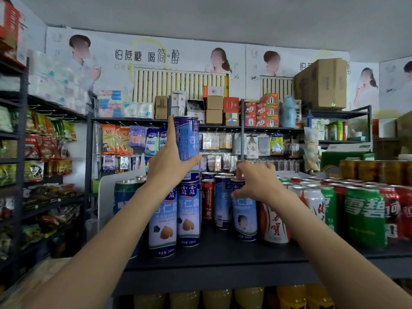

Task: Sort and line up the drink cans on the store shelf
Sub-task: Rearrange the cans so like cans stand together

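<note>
far left of the shelf [223,262], a dark blue can [124,197] sits beside the white divider [104,197], partly hidden by the forearm. centre-left: left hand [170,162] wraps a tall blue almond-drink can [186,139], thumb under its right side, index finger pointing straight up its left side. that can sits on, or just above, the lower blue can [189,212]; cannot tell if it's fully seated. risk: off-centre on the rim and it tips forward off the stack when let go, knocking the front can [162,226]. centre: right hand [254,186] pinches the top of another blue can [244,215], fingers curled over the rim. risk: top-only grip, so dragging it could clip the slim red can [207,199] or the white-and-red can [275,221] touching its right. right of frame: green cans [365,215] and red cans [399,210] packed tight, so one bump could topple several.
</note>
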A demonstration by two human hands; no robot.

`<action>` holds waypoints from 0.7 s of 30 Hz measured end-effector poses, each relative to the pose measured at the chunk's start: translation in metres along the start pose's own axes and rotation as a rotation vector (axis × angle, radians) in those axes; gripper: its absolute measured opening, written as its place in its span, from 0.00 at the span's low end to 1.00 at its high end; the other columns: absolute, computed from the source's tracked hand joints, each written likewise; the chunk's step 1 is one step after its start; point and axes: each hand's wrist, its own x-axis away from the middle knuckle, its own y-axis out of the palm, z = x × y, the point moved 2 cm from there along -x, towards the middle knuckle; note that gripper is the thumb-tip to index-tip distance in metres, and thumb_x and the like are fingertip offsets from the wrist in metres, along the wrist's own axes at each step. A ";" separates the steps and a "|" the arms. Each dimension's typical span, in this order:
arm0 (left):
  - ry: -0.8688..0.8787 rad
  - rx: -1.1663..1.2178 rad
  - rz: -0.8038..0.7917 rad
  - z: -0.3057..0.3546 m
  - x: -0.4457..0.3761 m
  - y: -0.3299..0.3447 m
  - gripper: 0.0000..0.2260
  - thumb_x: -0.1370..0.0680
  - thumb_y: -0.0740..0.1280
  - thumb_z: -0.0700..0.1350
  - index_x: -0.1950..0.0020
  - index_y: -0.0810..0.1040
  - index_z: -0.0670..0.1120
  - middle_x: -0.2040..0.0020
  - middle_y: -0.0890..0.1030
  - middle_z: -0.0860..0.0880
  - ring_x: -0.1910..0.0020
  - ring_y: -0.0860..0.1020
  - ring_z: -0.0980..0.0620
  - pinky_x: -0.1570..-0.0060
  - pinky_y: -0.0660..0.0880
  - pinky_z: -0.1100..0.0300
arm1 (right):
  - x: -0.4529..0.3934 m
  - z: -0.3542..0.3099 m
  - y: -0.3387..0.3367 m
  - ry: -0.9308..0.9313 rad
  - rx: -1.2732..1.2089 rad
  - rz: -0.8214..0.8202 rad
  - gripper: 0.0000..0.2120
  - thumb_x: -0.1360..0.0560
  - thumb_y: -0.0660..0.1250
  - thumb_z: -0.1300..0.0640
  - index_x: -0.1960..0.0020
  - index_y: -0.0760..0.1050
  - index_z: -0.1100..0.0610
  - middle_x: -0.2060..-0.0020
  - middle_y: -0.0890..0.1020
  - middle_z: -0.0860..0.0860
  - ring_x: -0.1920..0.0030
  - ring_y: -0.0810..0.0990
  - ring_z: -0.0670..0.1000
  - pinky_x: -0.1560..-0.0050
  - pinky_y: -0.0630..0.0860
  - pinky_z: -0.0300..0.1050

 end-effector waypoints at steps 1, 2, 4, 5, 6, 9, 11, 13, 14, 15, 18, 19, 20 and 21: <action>-0.005 -0.006 -0.005 -0.001 -0.001 0.000 0.47 0.27 0.69 0.55 0.25 0.34 0.54 0.35 0.74 0.44 0.49 0.78 0.43 0.51 0.74 0.52 | 0.000 0.002 0.001 0.004 0.035 0.007 0.21 0.32 0.72 0.45 0.46 0.72 0.56 0.49 0.76 0.51 0.41 0.71 0.54 0.30 0.56 0.55; -0.010 -0.011 -0.010 -0.001 -0.002 0.001 0.47 0.27 0.69 0.55 0.25 0.33 0.54 0.35 0.74 0.44 0.49 0.78 0.43 0.51 0.75 0.52 | 0.000 0.003 0.001 0.005 0.073 0.008 0.21 0.31 0.72 0.46 0.45 0.72 0.57 0.46 0.76 0.52 0.38 0.69 0.56 0.30 0.56 0.56; -0.012 -0.022 -0.015 -0.002 -0.004 0.001 0.47 0.28 0.69 0.56 0.26 0.33 0.55 0.35 0.74 0.44 0.49 0.78 0.43 0.51 0.74 0.52 | -0.001 0.002 0.002 -0.005 0.136 0.019 0.21 0.30 0.72 0.47 0.45 0.72 0.58 0.43 0.74 0.54 0.36 0.68 0.57 0.30 0.57 0.55; -0.012 -0.026 -0.018 -0.003 -0.004 0.001 0.47 0.27 0.69 0.56 0.26 0.33 0.55 0.34 0.73 0.44 0.49 0.78 0.43 0.51 0.74 0.52 | -0.002 0.000 0.002 -0.018 0.142 0.045 0.21 0.30 0.71 0.47 0.44 0.73 0.58 0.42 0.73 0.54 0.36 0.68 0.57 0.31 0.57 0.54; -0.010 -0.030 -0.020 -0.003 -0.003 0.002 0.47 0.27 0.69 0.56 0.26 0.33 0.55 0.34 0.73 0.45 0.49 0.78 0.43 0.51 0.74 0.52 | -0.004 -0.004 0.003 -0.036 0.131 0.095 0.20 0.30 0.71 0.47 0.44 0.73 0.58 0.42 0.73 0.54 0.37 0.69 0.57 0.31 0.58 0.52; 0.003 -0.042 -0.012 -0.003 -0.002 0.002 0.48 0.28 0.69 0.57 0.26 0.32 0.55 0.33 0.72 0.45 0.48 0.78 0.42 0.49 0.76 0.49 | -0.011 -0.026 0.008 -0.100 0.098 0.258 0.15 0.25 0.67 0.52 0.43 0.73 0.59 0.43 0.76 0.54 0.40 0.72 0.55 0.36 0.63 0.47; 0.007 -0.048 -0.018 -0.003 -0.003 0.002 0.47 0.28 0.69 0.57 0.26 0.32 0.55 0.33 0.72 0.45 0.48 0.78 0.42 0.49 0.76 0.48 | -0.017 -0.040 0.020 -0.114 0.186 0.215 0.11 0.23 0.63 0.58 0.42 0.72 0.60 0.42 0.76 0.55 0.39 0.71 0.56 0.34 0.61 0.48; 0.011 -0.053 -0.018 -0.003 -0.003 0.002 0.47 0.27 0.68 0.57 0.26 0.32 0.55 0.34 0.73 0.45 0.49 0.78 0.42 0.50 0.76 0.48 | -0.022 -0.047 0.028 -0.083 0.270 0.115 0.11 0.24 0.61 0.62 0.42 0.73 0.59 0.41 0.75 0.55 0.36 0.69 0.58 0.30 0.56 0.53; 0.014 -0.056 -0.014 -0.003 -0.003 0.002 0.47 0.27 0.68 0.57 0.26 0.32 0.56 0.34 0.74 0.46 0.50 0.78 0.42 0.50 0.76 0.49 | -0.025 -0.049 0.028 -0.065 0.281 0.091 0.09 0.25 0.61 0.64 0.45 0.74 0.59 0.42 0.76 0.55 0.36 0.70 0.58 0.28 0.54 0.54; 0.017 -0.058 -0.011 -0.003 -0.003 0.002 0.47 0.27 0.68 0.57 0.26 0.32 0.56 0.35 0.74 0.46 0.50 0.78 0.42 0.51 0.76 0.49 | -0.028 -0.049 0.027 -0.051 0.276 0.086 0.07 0.25 0.61 0.66 0.51 0.73 0.58 0.46 0.78 0.54 0.39 0.72 0.57 0.28 0.53 0.55; 0.020 -0.063 -0.009 -0.005 -0.004 0.003 0.47 0.28 0.68 0.57 0.26 0.32 0.56 0.34 0.73 0.46 0.49 0.78 0.43 0.51 0.76 0.49 | -0.037 -0.047 0.022 -0.001 0.177 0.110 0.09 0.27 0.60 0.69 0.61 0.66 0.58 0.61 0.77 0.51 0.48 0.78 0.55 0.28 0.52 0.56; 0.019 -0.064 -0.009 -0.005 -0.005 0.003 0.48 0.28 0.69 0.58 0.27 0.32 0.56 0.34 0.73 0.46 0.49 0.78 0.43 0.50 0.76 0.48 | -0.041 -0.045 0.021 0.011 0.109 0.107 0.08 0.27 0.60 0.69 0.60 0.67 0.58 0.64 0.75 0.51 0.50 0.78 0.56 0.29 0.52 0.57; 0.018 -0.064 -0.008 -0.006 -0.005 0.004 0.48 0.28 0.69 0.58 0.27 0.32 0.56 0.34 0.73 0.46 0.49 0.78 0.43 0.50 0.76 0.48 | -0.045 -0.043 0.020 0.015 0.043 0.104 0.06 0.27 0.60 0.68 0.59 0.69 0.58 0.64 0.75 0.52 0.51 0.78 0.56 0.29 0.53 0.57; 0.017 -0.058 -0.008 -0.006 -0.005 0.004 0.48 0.28 0.69 0.58 0.27 0.32 0.56 0.34 0.74 0.46 0.48 0.78 0.43 0.50 0.76 0.48 | -0.048 -0.041 0.020 0.010 -0.007 0.100 0.05 0.27 0.60 0.67 0.58 0.72 0.59 0.63 0.77 0.52 0.51 0.79 0.56 0.30 0.55 0.57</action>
